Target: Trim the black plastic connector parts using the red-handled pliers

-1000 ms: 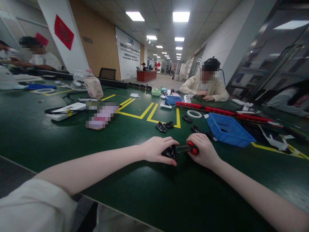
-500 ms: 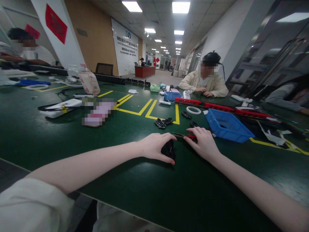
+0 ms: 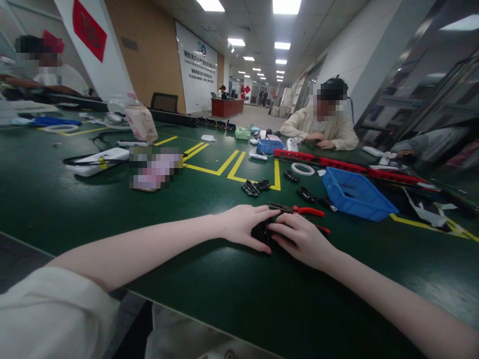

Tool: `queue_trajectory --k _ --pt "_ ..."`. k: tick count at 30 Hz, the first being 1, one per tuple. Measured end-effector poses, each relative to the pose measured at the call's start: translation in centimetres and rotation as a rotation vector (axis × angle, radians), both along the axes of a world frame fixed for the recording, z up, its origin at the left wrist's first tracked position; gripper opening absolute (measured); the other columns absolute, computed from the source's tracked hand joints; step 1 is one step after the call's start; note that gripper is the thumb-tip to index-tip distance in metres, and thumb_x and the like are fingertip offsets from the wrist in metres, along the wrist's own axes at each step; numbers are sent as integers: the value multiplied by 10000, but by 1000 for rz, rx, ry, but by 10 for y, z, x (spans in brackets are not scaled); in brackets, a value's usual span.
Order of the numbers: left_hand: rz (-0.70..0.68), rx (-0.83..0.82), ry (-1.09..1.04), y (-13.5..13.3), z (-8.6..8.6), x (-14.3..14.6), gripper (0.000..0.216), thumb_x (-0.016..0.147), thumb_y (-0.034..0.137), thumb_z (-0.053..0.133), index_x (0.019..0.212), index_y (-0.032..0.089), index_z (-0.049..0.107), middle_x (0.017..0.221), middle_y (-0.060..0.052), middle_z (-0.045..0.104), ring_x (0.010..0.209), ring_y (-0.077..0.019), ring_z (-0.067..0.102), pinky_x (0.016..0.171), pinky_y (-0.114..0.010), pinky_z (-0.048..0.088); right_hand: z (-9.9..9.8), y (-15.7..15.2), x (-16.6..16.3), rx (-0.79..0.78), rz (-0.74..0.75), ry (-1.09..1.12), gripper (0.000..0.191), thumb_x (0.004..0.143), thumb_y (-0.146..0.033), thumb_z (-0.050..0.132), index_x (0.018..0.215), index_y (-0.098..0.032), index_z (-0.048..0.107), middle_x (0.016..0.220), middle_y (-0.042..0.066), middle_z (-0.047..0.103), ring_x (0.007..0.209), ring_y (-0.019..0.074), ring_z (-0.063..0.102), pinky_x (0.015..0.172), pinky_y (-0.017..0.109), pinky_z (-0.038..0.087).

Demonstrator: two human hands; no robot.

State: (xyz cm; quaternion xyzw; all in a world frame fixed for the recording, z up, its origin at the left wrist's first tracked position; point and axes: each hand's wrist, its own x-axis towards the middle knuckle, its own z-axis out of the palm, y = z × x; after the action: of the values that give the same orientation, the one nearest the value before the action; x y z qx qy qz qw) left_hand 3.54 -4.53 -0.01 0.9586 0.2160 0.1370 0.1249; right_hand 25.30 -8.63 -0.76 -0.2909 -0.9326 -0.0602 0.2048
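Both hands were on the black part (image 3: 262, 232) on the green desk (image 3: 224, 299): left hand (image 3: 243, 228) curled around it in a closed grip, right hand (image 3: 297, 239) pressing fingers on it, holding nothing else. Pliers (image 3: 303, 211) lay loose just behind. Best bet was probably steadying it flat on the desk while working the fingers, not lifting.

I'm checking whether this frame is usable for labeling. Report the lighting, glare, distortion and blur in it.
Head view: ceiling panels light the room evenly but blow out white; soft glare streaks the green table at lower right; wide-angle distortion bends the walls and stretches both forearms at the edges; the left hand and right hand are fairly sharp, yet the black part between them is dark and lacks detail; faces are pixelated.
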Motion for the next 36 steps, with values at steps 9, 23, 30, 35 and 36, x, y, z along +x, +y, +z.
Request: queue_trajectory --k 9,23,30,35,36 --pt "23 51 42 -2 -1 1 895 763 634 614 1428 135 281 1235 -138 546 1014 -274 612 807 -316 468 9 4 -8 -188 -21 -19 154 889 -188 532 994 -206 642 942 46 693 836 187 635 719 324 461" --pt "-11 80 59 -3 5 4 576 758 630 624 1078 159 541 1039 -64 570 841 -213 611 684 -274 468 23 15 -11 -325 56 -66 73 855 -169 581 882 -207 637 941 16 682 829 171 622 739 296 453" --pt "6 61 18 -2 2 3 834 713 649 660 1331 149 406 1181 -95 565 980 -248 608 800 -305 466 17 11 -16 -278 34 -118 120 908 -183 479 888 -185 597 861 49 657 765 181 603 646 286 419" --pt "8 36 24 0 2 1 631 707 690 630 1069 177 567 971 -37 571 828 -206 601 663 -266 436 11 6 -18 -260 -34 -87 114 931 -203 424 871 -180 518 768 42 611 661 172 557 574 276 384" --pt "8 34 25 0 2 1 621 707 703 617 1029 173 570 957 -36 560 804 -201 594 645 -265 430 9 6 -16 -266 -44 -61 121 940 -205 400 877 -180 500 765 40 605 663 171 557 576 275 389"
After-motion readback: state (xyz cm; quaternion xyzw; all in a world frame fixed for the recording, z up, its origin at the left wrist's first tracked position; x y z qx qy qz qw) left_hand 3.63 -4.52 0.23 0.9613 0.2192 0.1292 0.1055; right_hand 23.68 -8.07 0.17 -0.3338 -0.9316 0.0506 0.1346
